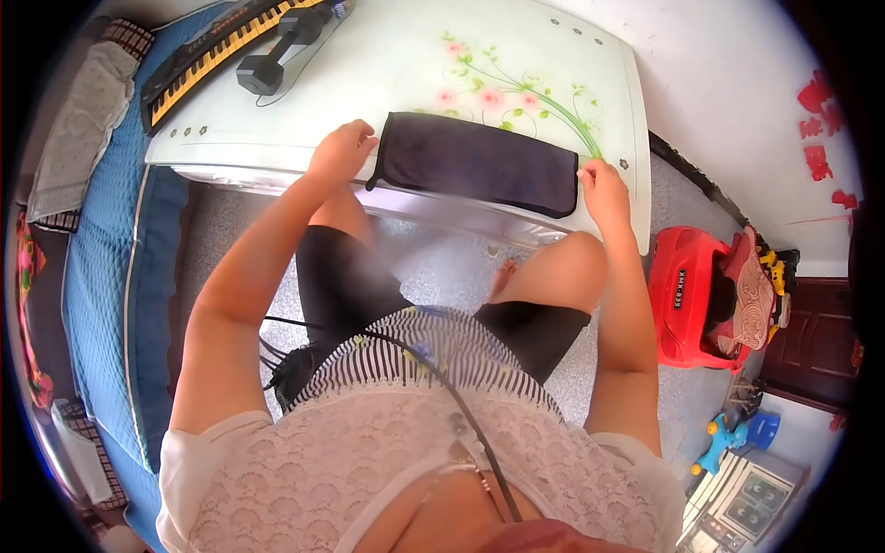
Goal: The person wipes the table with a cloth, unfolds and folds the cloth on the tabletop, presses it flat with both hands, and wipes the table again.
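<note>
A dark folded cloth (479, 164) with black edging lies along the front edge of the white glass-topped table (387, 55). My left hand (343, 150) is just beside the cloth's left edge, its fingers loosely bent and apart, and nothing shows in them. At the opposite end, my right hand (604, 191) has its thumb and fingertips pinched together at the cloth's right edge. The cloth's front side hangs slightly over the table's rim.
A black dumbbell (279, 52) and an electronic keyboard (217, 55) sit at the table's far left. Left of me stands a blue-covered bed or sofa (101, 267). A red toy car (680, 297) is on the floor at right, near a blue toy (721, 442).
</note>
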Demonstrator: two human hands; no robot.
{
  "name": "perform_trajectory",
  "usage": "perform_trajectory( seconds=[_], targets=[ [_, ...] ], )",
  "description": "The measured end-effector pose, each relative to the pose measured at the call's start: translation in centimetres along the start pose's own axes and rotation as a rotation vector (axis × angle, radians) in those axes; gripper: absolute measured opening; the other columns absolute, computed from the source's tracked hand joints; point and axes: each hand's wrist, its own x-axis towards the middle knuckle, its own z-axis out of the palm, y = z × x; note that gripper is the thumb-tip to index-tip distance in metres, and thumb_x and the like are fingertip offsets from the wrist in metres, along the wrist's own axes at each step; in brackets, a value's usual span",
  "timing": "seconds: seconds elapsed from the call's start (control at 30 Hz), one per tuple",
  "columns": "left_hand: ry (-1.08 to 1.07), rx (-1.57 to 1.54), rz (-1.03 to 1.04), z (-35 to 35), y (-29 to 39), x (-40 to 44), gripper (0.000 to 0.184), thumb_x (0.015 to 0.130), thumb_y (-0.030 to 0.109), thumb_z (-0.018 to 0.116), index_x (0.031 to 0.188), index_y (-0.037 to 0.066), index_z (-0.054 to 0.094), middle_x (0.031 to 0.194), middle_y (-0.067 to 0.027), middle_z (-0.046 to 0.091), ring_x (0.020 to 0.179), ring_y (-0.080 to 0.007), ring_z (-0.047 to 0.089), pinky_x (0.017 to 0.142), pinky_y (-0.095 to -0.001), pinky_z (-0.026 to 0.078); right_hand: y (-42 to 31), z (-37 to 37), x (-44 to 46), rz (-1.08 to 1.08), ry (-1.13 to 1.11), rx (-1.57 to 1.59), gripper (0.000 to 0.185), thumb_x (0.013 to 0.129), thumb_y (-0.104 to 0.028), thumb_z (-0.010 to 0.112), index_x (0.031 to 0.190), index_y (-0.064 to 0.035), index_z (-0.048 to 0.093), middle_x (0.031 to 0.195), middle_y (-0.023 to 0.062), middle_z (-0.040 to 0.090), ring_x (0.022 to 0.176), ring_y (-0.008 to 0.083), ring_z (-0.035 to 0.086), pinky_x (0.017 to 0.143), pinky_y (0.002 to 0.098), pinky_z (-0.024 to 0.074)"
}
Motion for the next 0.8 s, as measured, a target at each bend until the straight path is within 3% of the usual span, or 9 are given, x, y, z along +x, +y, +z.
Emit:
perform_trajectory(
  seconds=[0.07, 0.1, 0.17, 0.27, 0.47, 0.6, 0.67, 0.73, 0.8],
  targets=[
    [-0.056, 0.056, -0.202, 0.3, 1.9, -1.0, 0.042, 0.102, 0.038, 0.07, 0.125, 0.003, 0.069, 0.119, -0.017, 0.076, 0.116, -0.0358, 0.071, 0.101, -0.0458, 0.055, 0.3, 1.0, 0.7, 0.279, -0.031, -0.181, 0.043, 0.096, -0.037, 0.077, 0.104, 0.0048, 0.07, 0.111, 0.0254, 0.075, 0.105, 0.0447, 0.072, 0.09, 0.051, 0.0563],
    [-0.041, 0.105, -0.161, 1.5, 1.2, -0.8, 0.056, 0.099, 0.045, 0.075, 0.129, 0.0, 0.065, 0.113, -0.0177, 0.077, 0.116, -0.037, 0.072, 0.099, -0.0478, 0.056, 0.7, 2.1, 0.7, 0.258, -0.048, -0.175, 0.047, 0.094, -0.039, 0.079, 0.104, 0.0058, 0.07, 0.112, 0.0269, 0.075, 0.105, 0.0455, 0.072, 0.09, 0.0512, 0.0564],
    [-0.079, 0.205, -0.199, 2.2, 2.3, -1.1, 0.055, 0.098, 0.046, 0.074, 0.126, -0.001, 0.065, 0.112, -0.0178, 0.077, 0.116, -0.0373, 0.072, 0.098, -0.0484, 0.056, 1.4, 3.8, 0.7, 0.216, -0.08, -0.163, 0.054, 0.089, -0.042, 0.082, 0.105, 0.0078, 0.069, 0.113, 0.0301, 0.074, 0.104, 0.047, 0.072, 0.091, 0.0514, 0.0566],
    [-0.096, 0.194, -0.211, 2.9, 2.2, -0.9, 0.052, 0.097, 0.046, 0.075, 0.118, -0.001, 0.066, 0.111, -0.019, 0.077, 0.113, -0.0365, 0.072, 0.096, -0.0492, 0.057, 0.8, 3.8, 1.4, 0.354, -0.238, 0.017, 0.05, 0.087, -0.034, 0.083, 0.114, 0.0054, 0.069, 0.115, 0.0268, 0.076, 0.106, 0.0447, 0.073, 0.093, 0.048, 0.0563],
    [-0.087, -0.095, -0.142, 4.3, -0.5, -0.2, 0.039, 0.093, 0.035, 0.077, 0.11, 0.0, 0.072, 0.1, -0.0171, 0.077, 0.095, -0.0318, 0.073, 0.085, -0.0423, 0.057, 0.2, 3.9, 2.1, 0.413, -0.044, 0.687, 0.043, 0.087, -0.022, 0.078, 0.121, 0.0029, 0.069, 0.1, 0.0178, 0.076, 0.097, 0.0275, 0.071, 0.089, 0.0366, 0.0538],
    [-0.127, -0.222, -0.172, 4.0, -0.7, -0.6, 0.039, 0.094, 0.035, 0.077, 0.111, 0.0, 0.073, 0.1, -0.0146, 0.077, 0.092, -0.0263, 0.072, 0.083, -0.0385, 0.057, -8.4, 2.0, 4.2, 0.177, 0.039, 0.489, 0.036, 0.091, -0.019, 0.074, 0.123, -0.0013, 0.069, 0.109, 0.0142, 0.076, 0.09, 0.0261, 0.071, 0.083, 0.038, 0.0558],
    [-0.122, -0.264, -0.186, 3.9, -1.0, -0.6, 0.038, 0.095, 0.034, 0.075, 0.112, 0.0, 0.072, 0.101, -0.015, 0.077, 0.093, -0.0268, 0.072, 0.084, -0.0388, 0.057, -14.5, 2.0, 4.4, 0.092, -0.018, 0.376, 0.039, 0.098, -0.022, 0.073, 0.132, -0.0035, 0.068, 0.117, 0.0122, 0.074, 0.099, 0.0172, 0.07, 0.077, 0.0337, 0.0551],
    [-0.081, -0.287, -0.191, 4.6, -2.1, -0.4, 0.037, 0.096, 0.031, 0.073, 0.114, -0.001, 0.071, 0.102, -0.0168, 0.077, 0.094, -0.0301, 0.073, 0.087, -0.0409, 0.057, -20.8, 0.4, 1.9, -0.017, -0.236, 0.719, 0.04, 0.098, -0.03, 0.073, 0.127, -0.0028, 0.068, 0.11, 0.0169, 0.078, 0.094, 0.0272, 0.076, 0.086, 0.0397, 0.0589],
    [0.131, -0.2, -0.157, 5.1, -3.6, -0.2, 0.031, 0.099, 0.025, 0.067, 0.117, 0.0, 0.071, 0.107, -0.0184, 0.076, 0.1, -0.0339, 0.072, 0.091, -0.0431, 0.057, -22.0, 1.6, 2.3, -0.085, -0.309, 0.638, 0.039, 0.104, -0.032, 0.07, 0.135, -0.0078, 0.066, 0.122, 0.011, 0.074, 0.094, 0.0191, 0.073, 0.075, 0.0338, 0.0574]
  ],
)
